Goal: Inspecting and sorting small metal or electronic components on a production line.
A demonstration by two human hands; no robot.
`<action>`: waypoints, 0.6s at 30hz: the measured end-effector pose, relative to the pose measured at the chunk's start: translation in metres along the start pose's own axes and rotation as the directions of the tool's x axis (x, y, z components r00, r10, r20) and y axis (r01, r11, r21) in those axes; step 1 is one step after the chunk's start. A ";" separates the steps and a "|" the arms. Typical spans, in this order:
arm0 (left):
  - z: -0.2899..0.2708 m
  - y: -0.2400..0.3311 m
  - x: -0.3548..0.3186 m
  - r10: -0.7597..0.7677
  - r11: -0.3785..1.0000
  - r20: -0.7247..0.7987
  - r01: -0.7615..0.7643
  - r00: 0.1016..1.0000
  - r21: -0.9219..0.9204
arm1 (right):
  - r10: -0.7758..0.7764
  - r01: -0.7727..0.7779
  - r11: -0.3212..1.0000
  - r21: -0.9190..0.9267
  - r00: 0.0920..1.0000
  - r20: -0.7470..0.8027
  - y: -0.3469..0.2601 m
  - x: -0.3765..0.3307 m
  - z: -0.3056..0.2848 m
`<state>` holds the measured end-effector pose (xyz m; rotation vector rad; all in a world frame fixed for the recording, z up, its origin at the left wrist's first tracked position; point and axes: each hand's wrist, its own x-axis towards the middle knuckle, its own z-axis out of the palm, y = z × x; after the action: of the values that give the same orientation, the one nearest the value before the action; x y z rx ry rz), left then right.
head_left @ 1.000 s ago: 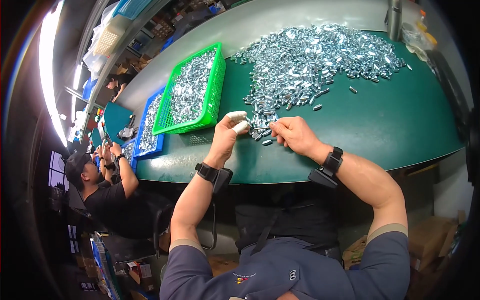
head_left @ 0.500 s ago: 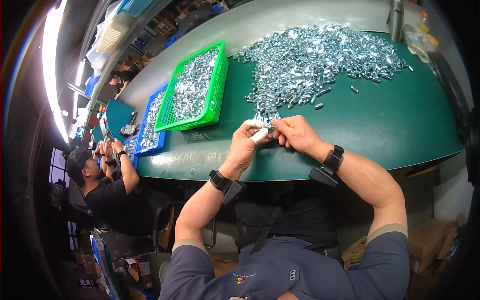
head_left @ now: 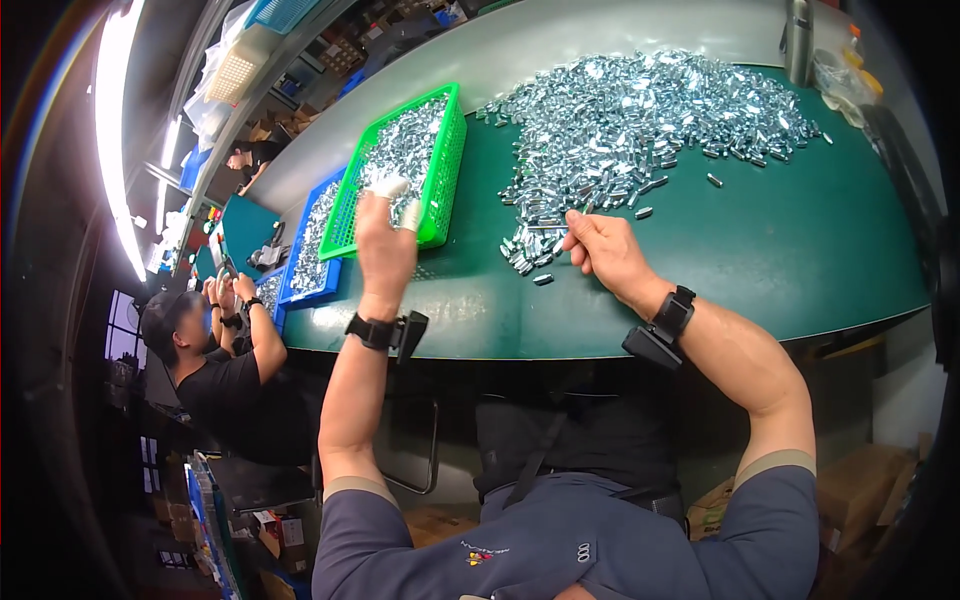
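My left hand [head_left: 388, 240], with white coverings on some fingertips, is over the near side of the green basket [head_left: 441, 205], which is full of small shiny metal cylinders [head_left: 405, 140]. Its fingers are smeared by motion, so whether they hold anything is unclear. On the right, my right hand [head_left: 608, 252] is closed, thumb against fingers, on a thin metal rod [head_left: 546, 229] that points left. Just beyond the rod spreads a large loose heap of the same silvery cylinders [head_left: 600, 130], with a small cluster [head_left: 530, 250] at its near left end.
A blue tray [head_left: 318, 290] of metal pieces stands left of the green basket on the green tabletop [head_left: 780, 260]. A metal flask [head_left: 798, 45] and a plastic bag [head_left: 838, 80] are at the far right. Another person [head_left: 215, 340] works at the left end.
My left hand has left the right hand and moved left and away to the green basket. The right hand has shifted slightly, and the thin rod in it now shows.
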<state>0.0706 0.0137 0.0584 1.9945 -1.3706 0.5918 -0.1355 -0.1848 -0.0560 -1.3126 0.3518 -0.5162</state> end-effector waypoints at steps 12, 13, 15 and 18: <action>0.048 0.007 -0.068 -0.063 0.994 0.460 0.095 0.886 -0.047 | -0.002 0.006 0.999 -0.054 0.998 0.065 0.005 -0.002 0.004; 0.048 0.010 -0.069 -0.041 0.996 0.445 0.072 0.894 -0.052 | -0.002 0.008 0.997 -0.072 0.997 0.080 0.005 -0.003 0.004; 0.049 0.008 -0.070 -0.020 0.997 0.431 0.049 0.902 -0.056 | -0.001 0.009 0.996 -0.090 0.995 0.096 0.003 -0.004 0.005; 0.050 0.001 -0.069 -0.073 0.995 0.423 0.095 0.903 -0.029 | 0.012 0.011 0.989 -0.147 0.988 0.152 0.002 -0.005 0.007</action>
<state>0.0458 0.0222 -0.0229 2.2124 -1.5160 0.0801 -0.1359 -0.1761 -0.0561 -1.4853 0.2670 -0.3921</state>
